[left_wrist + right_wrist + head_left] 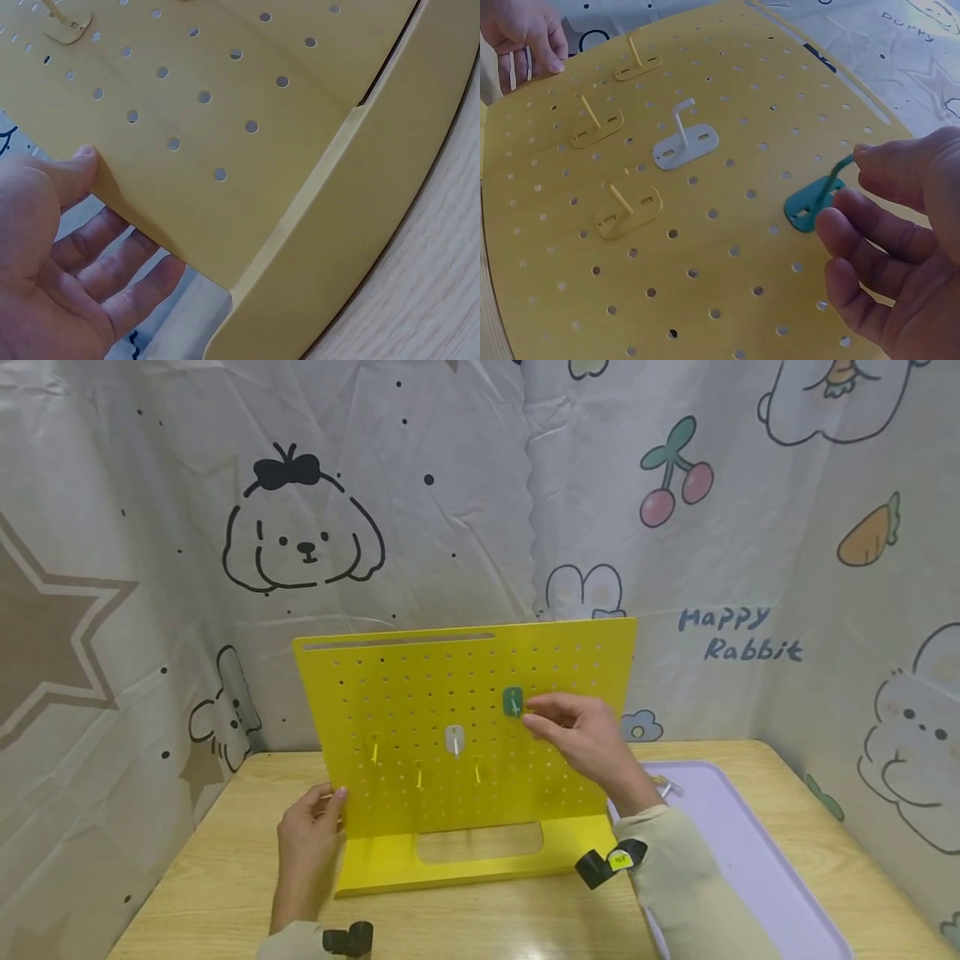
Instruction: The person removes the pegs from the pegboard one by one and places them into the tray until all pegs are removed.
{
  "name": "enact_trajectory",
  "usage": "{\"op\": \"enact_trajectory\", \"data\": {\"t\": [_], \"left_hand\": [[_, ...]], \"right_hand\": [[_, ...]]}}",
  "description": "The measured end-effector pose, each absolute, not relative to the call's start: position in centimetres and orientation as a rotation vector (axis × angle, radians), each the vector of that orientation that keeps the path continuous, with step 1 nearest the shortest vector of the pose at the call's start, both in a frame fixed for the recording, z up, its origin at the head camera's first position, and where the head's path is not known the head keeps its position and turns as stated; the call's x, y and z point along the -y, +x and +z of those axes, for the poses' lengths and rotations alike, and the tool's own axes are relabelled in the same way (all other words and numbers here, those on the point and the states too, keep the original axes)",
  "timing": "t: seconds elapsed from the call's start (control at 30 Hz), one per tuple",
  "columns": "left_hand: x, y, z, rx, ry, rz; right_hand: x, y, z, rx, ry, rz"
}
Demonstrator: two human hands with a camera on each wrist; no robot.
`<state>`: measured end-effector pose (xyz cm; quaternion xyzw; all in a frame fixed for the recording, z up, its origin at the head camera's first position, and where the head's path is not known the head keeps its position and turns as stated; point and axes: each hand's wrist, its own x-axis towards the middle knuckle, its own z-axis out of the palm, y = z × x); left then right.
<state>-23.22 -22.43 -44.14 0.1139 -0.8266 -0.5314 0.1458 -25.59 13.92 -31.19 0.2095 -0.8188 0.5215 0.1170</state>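
A yellow pegboard point(525, 806) stands upright on its base on the wooden table. My left hand point(306, 835) holds its left edge; in the left wrist view the thumb point(84, 161) lies against the front face and the other fingers reach past the edge. High on the board's right half, my right hand point(585, 739) pinches the bent peg of a green hook point(801, 214), whose plate is at the board's face. Whether the plate is seated in the holes I cannot tell. A white hook point(454, 741) and three yellow hooks point(634, 210) are on the board to its left.
At the right a light purple tray point(750, 860) lies on the table point(525, 922), with small hook-like pieces point(667, 787) at its far left corner, partly behind my right wrist. A printed curtain point(465, 527) hangs behind and at the sides.
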Motion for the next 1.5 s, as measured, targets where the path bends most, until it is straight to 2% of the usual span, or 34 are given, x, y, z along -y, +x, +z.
{"op": "enact_trajectory", "data": {"t": [0.33,0.53,0.97,1.17,1.5], "left_hand": [[22.5,-23.3,-44.3,2.368,0.329,-1.519],[22.5,-23.3,-44.2,2.377,0.331,-1.516],[22.6,-23.4,-44.3,2.389,0.332,-1.539],[22.4,-23.3,-44.4,2.392,0.329,-1.532],[22.4,-23.1,-44.3,2.391,0.351,-1.537]], "right_hand": [[-12.5,-26.3,-31.2,2.421,0.616,1.472],[-12.3,-26.2,-31.1,2.457,0.552,1.458],[-12.6,-25.8,-31.0,2.409,0.601,1.480],[-14.8,-24.8,-30.9,2.391,0.634,1.466],[-20.5,-22.6,-32.6,2.439,0.534,1.246]]}}
